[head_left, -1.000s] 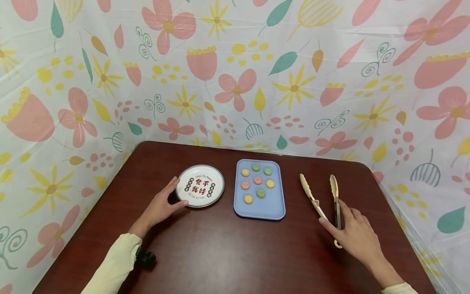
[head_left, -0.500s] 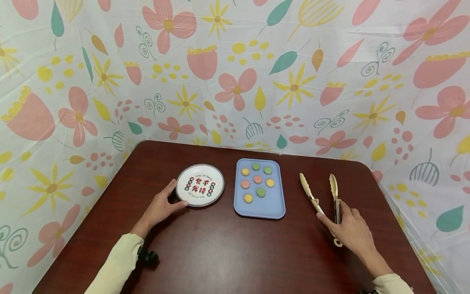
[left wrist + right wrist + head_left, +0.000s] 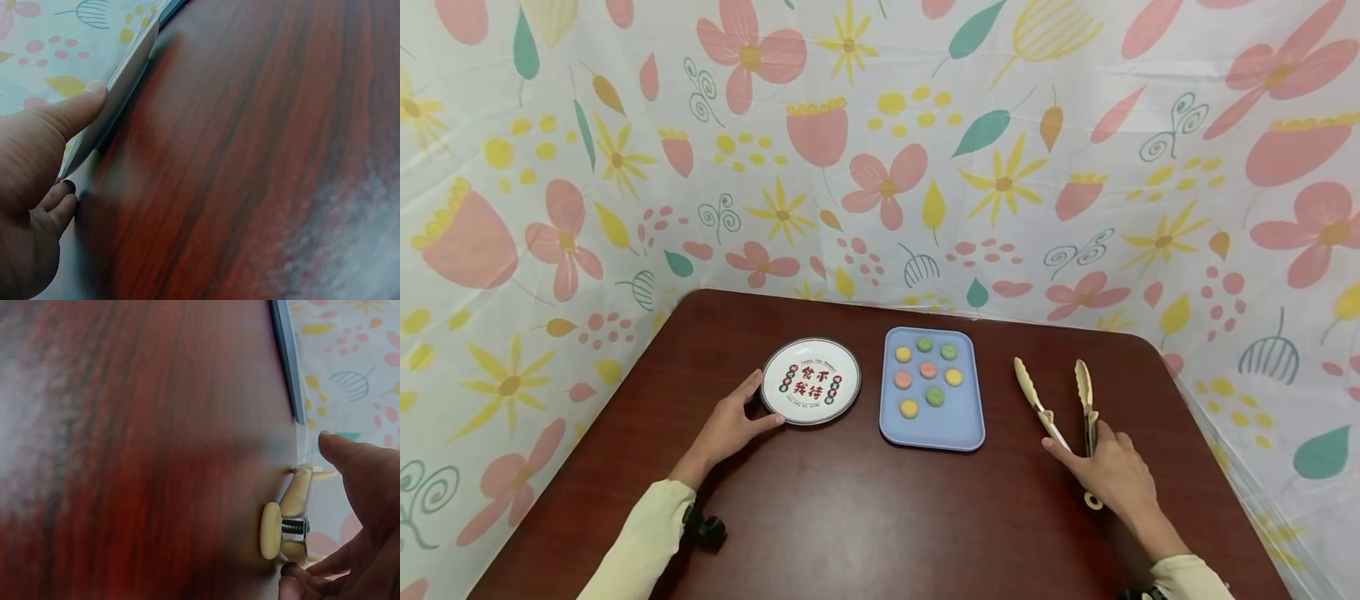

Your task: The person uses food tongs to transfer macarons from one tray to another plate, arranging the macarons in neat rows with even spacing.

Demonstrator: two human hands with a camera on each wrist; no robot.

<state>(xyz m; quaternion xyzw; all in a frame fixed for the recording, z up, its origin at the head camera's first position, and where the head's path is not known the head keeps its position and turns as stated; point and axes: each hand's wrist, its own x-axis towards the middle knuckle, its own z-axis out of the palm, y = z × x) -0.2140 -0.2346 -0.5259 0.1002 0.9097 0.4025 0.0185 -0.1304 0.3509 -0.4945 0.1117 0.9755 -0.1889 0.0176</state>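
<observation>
My left hand [image 3: 726, 429] is at the near left edge of a round white plate [image 3: 846, 383] with a dark rim and red and green lettering. In the left wrist view its thumb [image 3: 84, 111] touches the rim, with the other fingers low beside it. On the right, my right hand [image 3: 1122, 477] lies loosely over the handle end of spread metal tongs [image 3: 1027, 383] with cream tips. From the right wrist view, the thumb [image 3: 337, 450] stands apart from the tongs' cream ring and spring; the other fingers are near the lower arm.
Between plate and tongs, a blue tray [image 3: 936, 430] holds several macarons [image 3: 909, 408] in yellow, pink and green. The dark wooden table [image 3: 865, 517] backs onto a flower-printed cloth [image 3: 887, 242]. A black device [image 3: 703, 528] sits at my left wrist.
My right hand has shifted slightly left and forward over the tongs. The left hand, plate, tray and tongs hold their places, apart from a small shift of the head view.
</observation>
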